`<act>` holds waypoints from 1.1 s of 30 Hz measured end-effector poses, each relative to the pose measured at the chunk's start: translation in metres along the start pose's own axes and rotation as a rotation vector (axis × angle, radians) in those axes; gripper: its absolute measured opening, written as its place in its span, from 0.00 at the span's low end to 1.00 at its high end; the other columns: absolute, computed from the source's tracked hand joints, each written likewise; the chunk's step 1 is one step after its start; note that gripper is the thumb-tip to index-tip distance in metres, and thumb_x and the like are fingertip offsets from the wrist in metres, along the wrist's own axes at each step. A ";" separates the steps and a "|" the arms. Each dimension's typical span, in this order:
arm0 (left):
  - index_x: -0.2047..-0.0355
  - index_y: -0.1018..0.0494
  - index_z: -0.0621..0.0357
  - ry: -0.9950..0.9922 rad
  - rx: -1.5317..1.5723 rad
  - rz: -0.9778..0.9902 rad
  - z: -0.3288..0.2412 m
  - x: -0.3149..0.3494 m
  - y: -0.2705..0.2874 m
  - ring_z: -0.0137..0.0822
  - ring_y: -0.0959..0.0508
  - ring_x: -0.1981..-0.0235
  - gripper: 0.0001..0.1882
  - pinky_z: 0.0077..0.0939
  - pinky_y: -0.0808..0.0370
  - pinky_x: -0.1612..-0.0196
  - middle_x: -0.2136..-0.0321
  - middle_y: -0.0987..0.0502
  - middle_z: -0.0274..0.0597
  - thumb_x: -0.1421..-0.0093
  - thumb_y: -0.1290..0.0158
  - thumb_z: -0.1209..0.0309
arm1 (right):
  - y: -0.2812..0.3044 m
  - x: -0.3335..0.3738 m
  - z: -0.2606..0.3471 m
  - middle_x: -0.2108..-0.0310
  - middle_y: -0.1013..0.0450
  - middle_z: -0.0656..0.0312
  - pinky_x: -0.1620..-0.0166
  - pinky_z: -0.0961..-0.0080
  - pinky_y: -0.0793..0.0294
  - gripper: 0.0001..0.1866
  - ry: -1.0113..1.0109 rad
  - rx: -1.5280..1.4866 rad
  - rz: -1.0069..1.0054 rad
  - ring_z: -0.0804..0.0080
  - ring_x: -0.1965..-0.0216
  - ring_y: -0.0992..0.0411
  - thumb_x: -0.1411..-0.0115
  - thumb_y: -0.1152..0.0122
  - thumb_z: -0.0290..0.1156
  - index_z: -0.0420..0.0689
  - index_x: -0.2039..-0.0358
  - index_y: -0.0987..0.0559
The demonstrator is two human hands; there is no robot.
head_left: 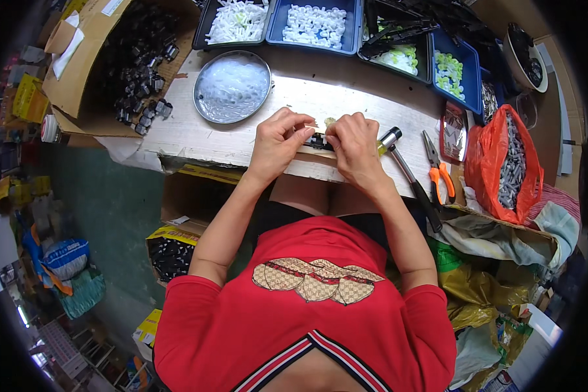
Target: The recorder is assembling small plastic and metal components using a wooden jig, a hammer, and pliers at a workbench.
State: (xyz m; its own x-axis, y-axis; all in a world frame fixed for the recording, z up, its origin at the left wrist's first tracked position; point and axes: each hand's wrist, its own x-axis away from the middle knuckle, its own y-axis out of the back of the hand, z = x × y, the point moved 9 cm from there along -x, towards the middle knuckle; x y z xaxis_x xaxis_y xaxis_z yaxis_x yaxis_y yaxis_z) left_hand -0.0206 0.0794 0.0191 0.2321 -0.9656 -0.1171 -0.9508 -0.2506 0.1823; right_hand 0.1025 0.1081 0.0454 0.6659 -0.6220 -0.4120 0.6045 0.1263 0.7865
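Observation:
My left hand [277, 144] and my right hand [357, 147] face each other at the near edge of the white worktable [176, 140]. Between them lies a small black plastic part [318, 140], partly hidden by the fingers. The left thumb and forefinger pinch near its left end. On the other end, the bent fingers of my right hand are closed. A hammer [406, 166] rests just right of my right hand, its handle reaching over the edge. Beside it are pliers with orange handles [441, 176].
A round metal dish [198, 104] holds clear, glossy pieces. Blue bins [354, 29] of small white and yellow-green parts line the back. At left, a cardboard box [72, 85] spills black pieces. A red plastic bag [483, 157] of grey screw-like pieces stands at right, near a red-rimmed tray [464, 147].

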 end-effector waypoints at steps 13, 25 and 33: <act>0.70 0.24 0.62 0.020 -0.287 0.134 0.002 -0.008 -0.011 0.26 0.31 0.79 0.10 0.20 0.33 0.75 0.79 0.32 0.37 0.56 0.42 0.80 | -0.015 -0.004 0.010 0.72 0.36 0.62 0.61 0.65 0.45 0.11 0.103 0.168 0.106 0.65 0.64 0.38 0.57 0.46 0.23 0.46 0.69 0.29; 0.75 0.29 0.64 0.002 -0.846 0.605 -0.007 -0.031 -0.048 0.48 0.26 0.73 0.09 0.36 0.30 0.69 0.77 0.26 0.51 0.59 0.42 0.75 | 0.112 0.027 -0.114 0.72 0.32 0.54 0.68 0.66 0.33 0.04 -0.385 -0.038 -0.207 0.56 0.70 0.31 0.49 0.46 0.21 0.39 0.71 0.28; 0.79 0.27 0.63 -0.418 -0.760 0.523 -0.086 -0.132 -0.156 0.50 0.26 0.73 0.03 0.37 0.30 0.70 0.78 0.27 0.50 0.56 0.50 0.78 | 0.141 0.081 -0.191 0.69 0.31 0.46 0.67 0.58 0.28 0.07 -0.676 0.638 0.178 0.49 0.70 0.28 0.50 0.55 0.21 0.37 0.72 0.28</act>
State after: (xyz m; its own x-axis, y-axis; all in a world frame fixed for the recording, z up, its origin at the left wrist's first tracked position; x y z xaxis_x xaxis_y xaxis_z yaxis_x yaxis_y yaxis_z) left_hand 0.1151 0.2398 0.0900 -0.4051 -0.9018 -0.1506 -0.4958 0.0783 0.8649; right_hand 0.3249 0.2231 0.0354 0.2103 -0.9755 -0.0650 0.0321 -0.0596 0.9977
